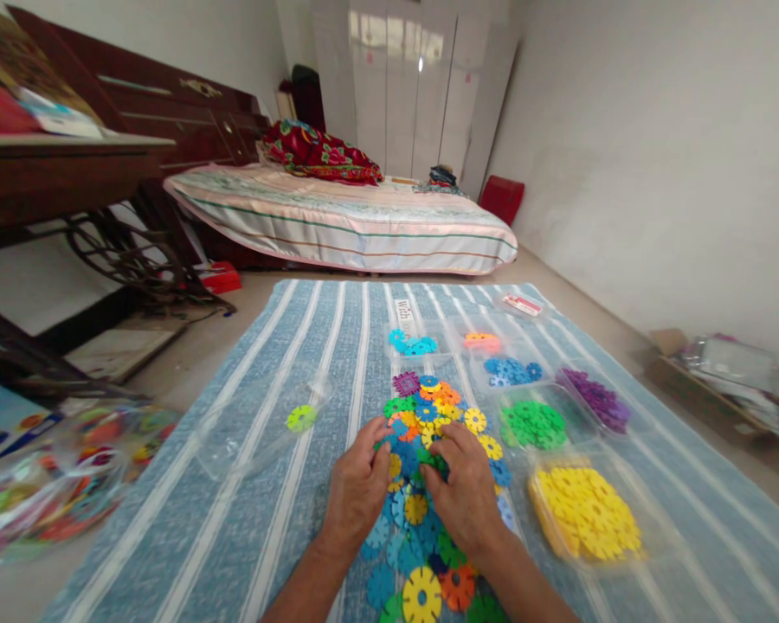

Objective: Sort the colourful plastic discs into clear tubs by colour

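A heap of flat, notched plastic discs (pixel 422 595) in yellow, blue, green and orange lies on the cloth in front of me. My left hand (pixel 358 480) reaches into its left side, with curved fingers and the thumb apart from them. Over the right side, my right hand (pixel 466 486) touches the discs, thumb and index finger apart around some green ones. Its other fingertips are partly hidden. A purple square grid piece (pixel 406 383) sits at the heap's far end. To the right, clear boxes hold sorted discs: yellow discs (pixel 588 510), green discs (pixel 533 424) and purple discs (pixel 595 398).
Further boxes hold blue discs (pixel 512 371), orange discs (pixel 481 341) and light-blue discs (pixel 415 345). On the left, a clear tray (pixel 247 433) carries one lime disc (pixel 301 419). Bags of colourful pieces (pixel 104 476) lie left of the striped cloth (pixel 188 519). A bed (pixel 363 229) stands beyond.
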A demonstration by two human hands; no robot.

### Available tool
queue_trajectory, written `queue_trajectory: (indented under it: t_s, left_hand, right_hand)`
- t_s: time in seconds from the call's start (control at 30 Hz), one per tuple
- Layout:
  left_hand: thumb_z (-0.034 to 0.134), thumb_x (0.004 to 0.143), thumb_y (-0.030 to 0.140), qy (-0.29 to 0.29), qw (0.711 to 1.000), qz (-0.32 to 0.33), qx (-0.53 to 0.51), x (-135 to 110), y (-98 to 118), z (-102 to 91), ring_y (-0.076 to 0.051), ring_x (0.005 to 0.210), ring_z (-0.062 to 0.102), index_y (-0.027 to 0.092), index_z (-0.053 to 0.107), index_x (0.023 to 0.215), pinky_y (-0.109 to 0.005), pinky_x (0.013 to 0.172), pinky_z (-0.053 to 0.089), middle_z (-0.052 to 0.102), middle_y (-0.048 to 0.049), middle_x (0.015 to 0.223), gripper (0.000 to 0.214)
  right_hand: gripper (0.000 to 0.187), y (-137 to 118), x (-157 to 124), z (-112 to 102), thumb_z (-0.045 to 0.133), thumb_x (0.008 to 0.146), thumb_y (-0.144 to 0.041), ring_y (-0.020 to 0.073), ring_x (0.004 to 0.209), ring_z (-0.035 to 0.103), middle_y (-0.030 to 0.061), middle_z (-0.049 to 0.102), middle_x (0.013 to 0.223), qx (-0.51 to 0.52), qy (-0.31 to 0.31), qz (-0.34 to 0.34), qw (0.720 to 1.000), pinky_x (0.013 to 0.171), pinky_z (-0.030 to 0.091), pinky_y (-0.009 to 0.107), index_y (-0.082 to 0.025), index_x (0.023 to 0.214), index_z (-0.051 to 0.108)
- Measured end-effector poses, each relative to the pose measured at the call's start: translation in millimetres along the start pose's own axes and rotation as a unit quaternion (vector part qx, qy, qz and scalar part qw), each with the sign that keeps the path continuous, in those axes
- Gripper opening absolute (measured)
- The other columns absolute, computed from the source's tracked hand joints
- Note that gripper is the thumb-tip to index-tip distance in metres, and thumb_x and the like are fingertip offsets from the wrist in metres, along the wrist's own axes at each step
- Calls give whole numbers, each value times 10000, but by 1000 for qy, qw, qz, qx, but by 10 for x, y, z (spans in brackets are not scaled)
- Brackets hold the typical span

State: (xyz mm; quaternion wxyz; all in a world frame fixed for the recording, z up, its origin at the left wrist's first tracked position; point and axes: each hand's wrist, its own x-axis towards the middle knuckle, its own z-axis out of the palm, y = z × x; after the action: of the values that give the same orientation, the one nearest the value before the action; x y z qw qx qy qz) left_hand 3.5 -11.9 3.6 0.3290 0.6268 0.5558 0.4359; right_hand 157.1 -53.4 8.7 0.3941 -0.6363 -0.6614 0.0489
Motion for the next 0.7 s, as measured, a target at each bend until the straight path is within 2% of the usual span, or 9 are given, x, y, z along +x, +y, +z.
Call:
queue_trajectory:
  t_s: [0.17,0.33,0.43,0.57,0.63,0.7]
  left_hand:
    - [498,790,355,21,999,26,37,47,-41,-13,-193,865,687,214,600,1105,-300,724,570,715,-50,1006,360]
    - [477,803,365,10,997,23,75,45,-41,-56,-197,903,682,188,588,1109,-315,796,553,711,-60,1018,370]
    - [463,810,339,14,995,21,96,47,-48,-79,-189,898,681,183,574,1118,-315,831,539,709,-56,1017,363]
    - [445,814,310,37,992,32,116,57,-63,-86,-178,850,685,183,585,1085,-301,816,536,712,-43,974,330]
    - [439,820,300,47,990,34,130,58,-66,-85,-175,832,683,181,591,1071,-299,809,534,712,-43,950,317]
    - [441,823,292,55,987,35,146,57,-67,-85,-173,821,680,184,596,1061,-296,800,532,710,-42,933,304]
  right_hand:
    - [101,-14,62,-91,586,721,-146,211,971,576,61,638,967,62,20,37,997,894,445,377,-212,645,592]
    - [143,68,109,-372,552,790,-225,210,1016,572,69,644,999,68,41,55,995,919,434,373,-215,657,604]
    - [172,289,192,-648,538,819,-290,227,1004,582,83,648,1010,33,89,38,995,907,442,400,-211,685,613]
    - [211,601,306,-961,526,838,-354,261,957,590,115,650,974,-92,181,23,979,898,445,466,-188,803,651]
    - [224,643,296,-989,519,849,-348,271,981,578,124,646,976,-132,189,8,973,910,442,484,-176,878,659]
    - [208,584,219,-907,515,859,-318,263,1016,569,120,643,1004,-123,160,-21,979,921,448,477,-179,927,653]
